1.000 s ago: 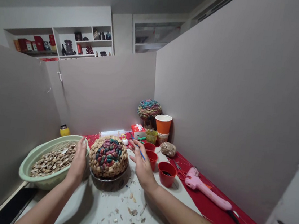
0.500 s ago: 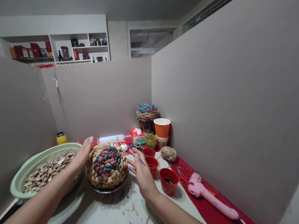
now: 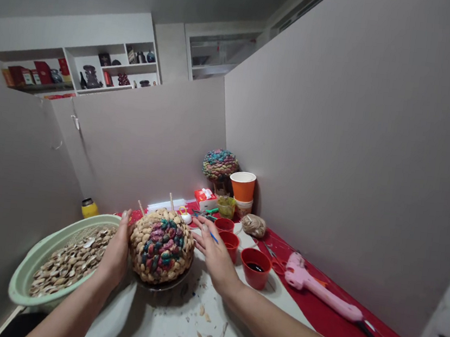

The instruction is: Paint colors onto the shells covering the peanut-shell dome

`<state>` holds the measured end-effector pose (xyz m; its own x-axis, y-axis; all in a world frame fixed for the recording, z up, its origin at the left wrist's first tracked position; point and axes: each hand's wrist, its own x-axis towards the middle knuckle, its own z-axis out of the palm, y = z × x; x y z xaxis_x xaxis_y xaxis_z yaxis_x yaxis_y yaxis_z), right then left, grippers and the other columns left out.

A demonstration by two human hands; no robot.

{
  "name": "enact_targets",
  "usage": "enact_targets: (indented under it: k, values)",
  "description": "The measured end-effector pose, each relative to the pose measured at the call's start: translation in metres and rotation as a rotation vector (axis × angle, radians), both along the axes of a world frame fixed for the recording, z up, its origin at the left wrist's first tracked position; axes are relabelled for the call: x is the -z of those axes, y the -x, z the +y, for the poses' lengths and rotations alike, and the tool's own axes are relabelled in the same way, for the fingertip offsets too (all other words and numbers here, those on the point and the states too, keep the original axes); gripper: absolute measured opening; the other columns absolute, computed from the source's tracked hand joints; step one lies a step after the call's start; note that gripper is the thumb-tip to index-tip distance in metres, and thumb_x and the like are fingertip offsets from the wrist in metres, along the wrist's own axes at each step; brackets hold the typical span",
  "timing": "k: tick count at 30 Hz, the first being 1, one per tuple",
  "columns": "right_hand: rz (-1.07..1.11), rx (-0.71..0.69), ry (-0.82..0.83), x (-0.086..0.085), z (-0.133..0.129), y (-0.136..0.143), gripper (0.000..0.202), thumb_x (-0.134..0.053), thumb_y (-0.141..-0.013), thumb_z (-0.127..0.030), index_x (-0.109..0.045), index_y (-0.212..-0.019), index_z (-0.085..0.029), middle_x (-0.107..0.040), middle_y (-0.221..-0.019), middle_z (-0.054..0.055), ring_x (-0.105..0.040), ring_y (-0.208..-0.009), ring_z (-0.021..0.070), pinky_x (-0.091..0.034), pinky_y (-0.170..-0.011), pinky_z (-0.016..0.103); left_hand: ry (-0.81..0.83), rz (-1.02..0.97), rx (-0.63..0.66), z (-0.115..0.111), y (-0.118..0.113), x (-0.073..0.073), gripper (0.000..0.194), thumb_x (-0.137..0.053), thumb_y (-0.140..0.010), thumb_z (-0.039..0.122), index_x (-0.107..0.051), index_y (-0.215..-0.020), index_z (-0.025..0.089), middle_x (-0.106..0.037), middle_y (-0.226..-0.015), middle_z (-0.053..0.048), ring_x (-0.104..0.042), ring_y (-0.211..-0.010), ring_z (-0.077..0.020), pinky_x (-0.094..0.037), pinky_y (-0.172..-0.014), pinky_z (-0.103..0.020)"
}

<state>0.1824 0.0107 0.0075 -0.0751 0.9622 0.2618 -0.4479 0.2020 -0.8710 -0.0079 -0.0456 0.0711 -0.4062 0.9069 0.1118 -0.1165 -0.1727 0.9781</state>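
Note:
A dome covered in peanut-like shells [image 3: 162, 245], tan with a patch painted blue, green, red and purple, rests on a dark round base with thin sticks rising behind it. Along its left side lies my left hand [image 3: 118, 248], fingers stretched and pointing up. My right hand [image 3: 214, 252] is at its right side, fingers spread, with a thin blue brush [image 3: 214, 237] lodged between them. Beside the right hand, a red cup [image 3: 255, 269] contains dark liquid; two smaller red cups [image 3: 229, 244] stand behind.
A green basin [image 3: 23, 275] of shells stands at left, a yellow jar [image 3: 89, 209] behind it. A pink glue gun [image 3: 317, 289] lies at right. Orange cup [image 3: 242, 187], twine [image 3: 254, 225] and a coloured shell-covered piece [image 3: 220, 165] stand at the back. Grey partitions enclose the table.
The dome has tipped, so its sticks show higher behind it. My left hand has moved lower along its left side. The view has shifted slightly.

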Motion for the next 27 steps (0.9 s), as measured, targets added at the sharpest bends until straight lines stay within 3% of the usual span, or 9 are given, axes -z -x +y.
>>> enact_targets:
  k: [3, 7, 14, 20, 23, 27]
  values:
    - [0.014, 0.004, -0.021, -0.005, 0.003, 0.000, 0.069, -0.057, -0.076, -0.079, -0.059, -0.121, -0.027, -0.059, -0.142, 0.015, -0.065, -0.120, 0.0303, -0.047, -0.106, 0.050, 0.009, -0.066, -0.016, -0.007, -0.009, -0.002, 0.078, -0.042, -0.089, 0.071, -0.032, -0.152, 0.027, -0.048, -0.153, -0.010, -0.044, -0.142, -0.0251, -0.028, -0.119, -0.045]
    - [0.029, -0.006, -0.058, -0.015, 0.004, -0.001, 0.065, -0.057, -0.079, -0.077, -0.058, -0.122, -0.028, -0.056, -0.146, 0.013, -0.065, -0.120, 0.0294, -0.046, -0.107, 0.050, -0.030, -0.129, -0.044, -0.012, -0.014, 0.004, 0.073, -0.034, -0.093, 0.067, -0.026, -0.155, 0.029, -0.042, -0.158, -0.009, -0.044, -0.142, -0.0237, -0.032, -0.117, -0.044]
    - [0.037, -0.029, -0.061, -0.022, 0.010, -0.002, 0.062, -0.059, -0.078, -0.076, -0.061, -0.117, -0.029, -0.060, -0.141, 0.013, -0.067, -0.116, 0.0311, -0.046, -0.106, 0.053, -0.042, -0.196, -0.073, -0.027, -0.019, 0.019, 0.066, -0.035, -0.096, 0.061, -0.028, -0.154, 0.032, -0.042, -0.158, -0.006, -0.037, -0.146, -0.0182, -0.027, -0.120, -0.037]
    - [0.044, -0.029, -0.051, -0.021, 0.019, 0.002, 0.059, -0.060, -0.077, -0.076, -0.062, -0.113, -0.030, -0.061, -0.140, 0.011, -0.068, -0.115, 0.0302, -0.048, -0.104, 0.051, -0.042, -0.222, -0.104, -0.033, -0.022, 0.027, 0.069, -0.039, -0.092, 0.065, -0.029, -0.154, 0.035, -0.041, -0.158, -0.005, -0.033, -0.148, -0.0194, -0.025, -0.121, -0.038]
    - [0.039, -0.030, -0.048, -0.019, 0.022, 0.006, 0.060, -0.061, -0.076, -0.076, -0.063, -0.113, -0.029, -0.063, -0.139, 0.011, -0.068, -0.113, 0.0292, -0.049, -0.104, 0.049, -0.053, -0.217, -0.108, -0.036, -0.021, 0.035, 0.069, -0.041, -0.092, 0.066, -0.028, -0.154, 0.038, -0.040, -0.159, -0.002, -0.036, -0.147, -0.0200, -0.027, -0.120, -0.039]
    - [0.027, -0.022, -0.044, -0.015, 0.027, 0.010, 0.062, -0.062, -0.076, -0.076, -0.063, -0.116, -0.028, -0.065, -0.135, 0.011, -0.069, -0.111, 0.0284, -0.050, -0.102, 0.049, -0.078, -0.172, -0.119, -0.036, -0.015, 0.052, 0.069, -0.040, -0.093, 0.065, -0.027, -0.154, 0.036, -0.042, -0.158, -0.003, -0.034, -0.148, -0.0194, -0.021, -0.123, -0.039]
